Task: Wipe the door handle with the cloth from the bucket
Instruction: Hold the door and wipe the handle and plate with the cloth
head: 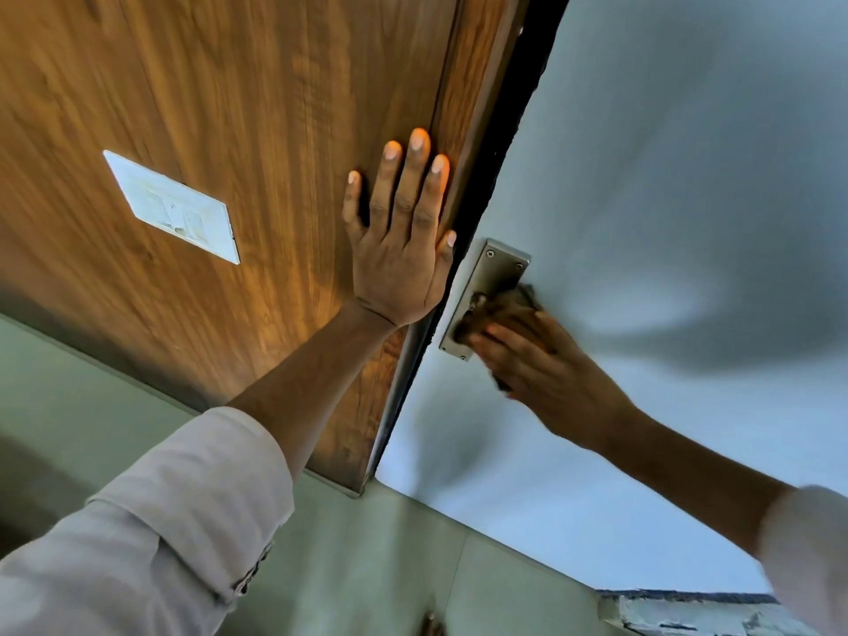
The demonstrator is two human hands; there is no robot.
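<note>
A brushed-metal door handle plate is screwed to the pale grey door, close to its left edge. My right hand is blurred and closed around a dark cloth, pressing it over the handle's lever, which is mostly hidden under the cloth and fingers. My left hand lies flat with fingers spread on the brown wood panel, just left of the dark gap beside the door. The bucket is not in view.
A white switch plate sits on the wood panel to the left. Below is a grey-green floor. A rough pale ledge shows at the bottom right.
</note>
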